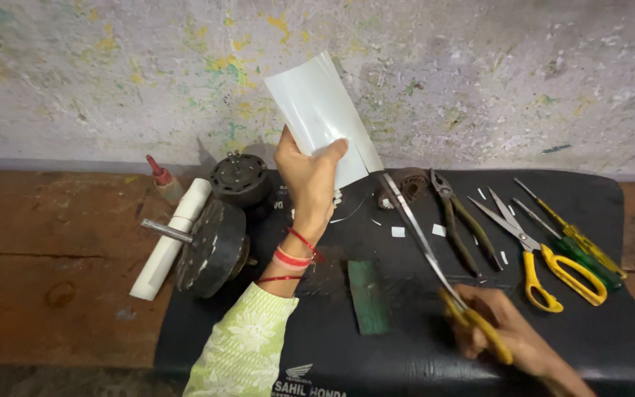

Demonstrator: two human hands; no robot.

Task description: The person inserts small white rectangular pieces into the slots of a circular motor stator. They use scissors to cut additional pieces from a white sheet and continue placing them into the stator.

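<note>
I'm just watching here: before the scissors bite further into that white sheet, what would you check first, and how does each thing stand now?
1. Left hand grips white sheet firmly: ok.
2. Scissors in right hand, blades reaching the sheet's lower edge: ok.
3. Left fingers clear of the blades: ok, though close.
4. Sheet held flat: not ok, it curls.
5. Cutting line marked: cannot tell.
6. Spare scissors and pliers out of the way: ok.
</note>
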